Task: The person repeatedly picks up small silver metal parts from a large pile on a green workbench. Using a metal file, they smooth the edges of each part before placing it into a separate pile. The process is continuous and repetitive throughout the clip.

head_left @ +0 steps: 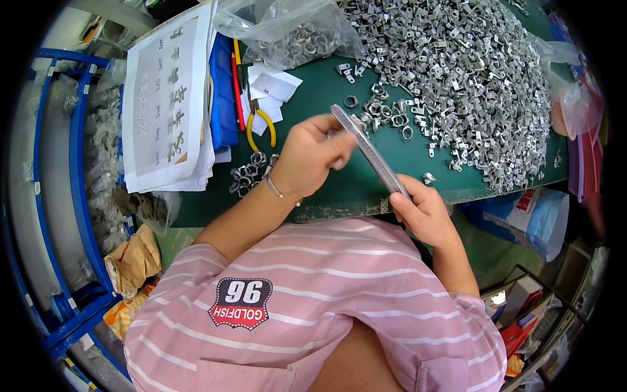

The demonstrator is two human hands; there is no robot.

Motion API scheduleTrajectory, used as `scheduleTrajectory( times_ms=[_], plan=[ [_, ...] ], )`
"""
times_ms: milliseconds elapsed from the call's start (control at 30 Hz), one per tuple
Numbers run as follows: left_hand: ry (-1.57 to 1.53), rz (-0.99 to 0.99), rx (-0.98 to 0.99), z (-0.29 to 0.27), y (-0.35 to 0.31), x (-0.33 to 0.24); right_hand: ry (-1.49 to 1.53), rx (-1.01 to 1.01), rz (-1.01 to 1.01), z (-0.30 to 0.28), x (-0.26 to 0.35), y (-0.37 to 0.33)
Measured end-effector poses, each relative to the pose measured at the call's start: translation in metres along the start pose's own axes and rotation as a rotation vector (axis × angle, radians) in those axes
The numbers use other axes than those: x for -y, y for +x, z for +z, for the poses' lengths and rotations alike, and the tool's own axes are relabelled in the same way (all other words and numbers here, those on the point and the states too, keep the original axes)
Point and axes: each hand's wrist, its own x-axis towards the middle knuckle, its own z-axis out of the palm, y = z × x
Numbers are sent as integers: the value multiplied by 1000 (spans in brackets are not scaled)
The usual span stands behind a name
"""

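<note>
In my right hand (421, 209) is a slim, flat grey phone (373, 155), seen nearly edge-on. My thumb and fingers close round its lower end, and it tilts up to the left above the table's near edge. My left hand (310, 157) is beside its upper end, with a metal bangle at the wrist. Its fingers are bent and apart, partly blurred, with nothing seen in them; whether a fingertip touches the phone I cannot tell. Beyond the phone lie several shiny metal ring clamps (398, 120). More ring clamps (246, 175) lie beside my left wrist.
A large heap of small metal brackets (464, 78) covers the right of the green table (313, 88). Yellow-handled pliers (262, 128), a red pen (236, 91) and white paper slips (273, 85) lie left, near a blue tray (223, 98). A clear bag (287, 32) holds more rings.
</note>
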Motion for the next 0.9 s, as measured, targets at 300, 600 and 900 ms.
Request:
scheduleTrajectory(
  times_ms=[300, 600, 900],
  plan=[
    [187, -51, 45, -16, 7, -29, 45, -16, 53, -7, -13, -7],
    [437, 157, -67, -6, 1, -20, -10, -26, -4, -9, -12, -7],
    [866, 489, -75, -2, -2, -27, 7, -10, -29, -9, -17, -7]
  ],
)
